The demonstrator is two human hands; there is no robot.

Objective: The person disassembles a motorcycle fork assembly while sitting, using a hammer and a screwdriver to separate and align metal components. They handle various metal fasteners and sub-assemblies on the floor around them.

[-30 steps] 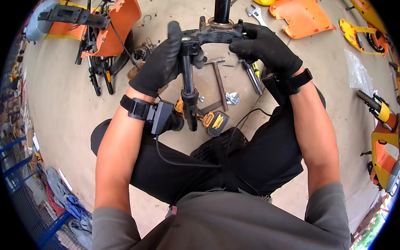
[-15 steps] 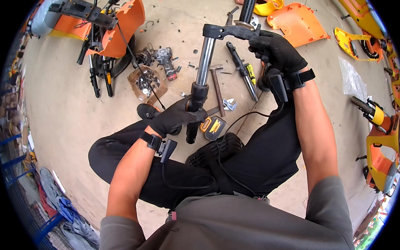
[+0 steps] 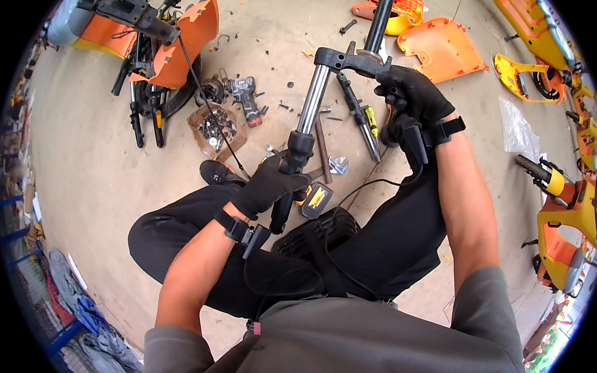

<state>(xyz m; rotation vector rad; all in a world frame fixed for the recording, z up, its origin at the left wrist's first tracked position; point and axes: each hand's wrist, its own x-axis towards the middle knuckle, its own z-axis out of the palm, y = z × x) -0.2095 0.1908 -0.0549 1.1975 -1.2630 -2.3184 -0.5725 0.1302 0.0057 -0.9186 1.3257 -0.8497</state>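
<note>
A front fork (image 3: 312, 101) with a chrome tube and black lower leg slants between my hands. Around its lower leg, my gloved left hand (image 3: 265, 187) is closed, and the black end sticks out below the fingers. My gloved right hand (image 3: 418, 95) is closed at the right end of the black fork crown (image 3: 349, 61), with fingers curled at its edge. From the crown a black steering tube (image 3: 380, 21) points away from me. On the floor behind lies a separate fork leg (image 3: 359, 117) beside a yellow-handled tool (image 3: 371, 121).
A hammer (image 3: 324, 148), an adjustable wrench (image 3: 339, 165) and a battery (image 3: 317, 200) lie near my feet. Left of them are a cordless drill (image 3: 245, 99) and a box of screws (image 3: 216, 132). Orange panels (image 3: 441, 50) lie beyond; a part-stripped scooter (image 3: 160, 47) stands at left.
The fork has tilted further: its crown moved right and slightly down, its lower end left and toward me. Both hands keep their hold.
</note>
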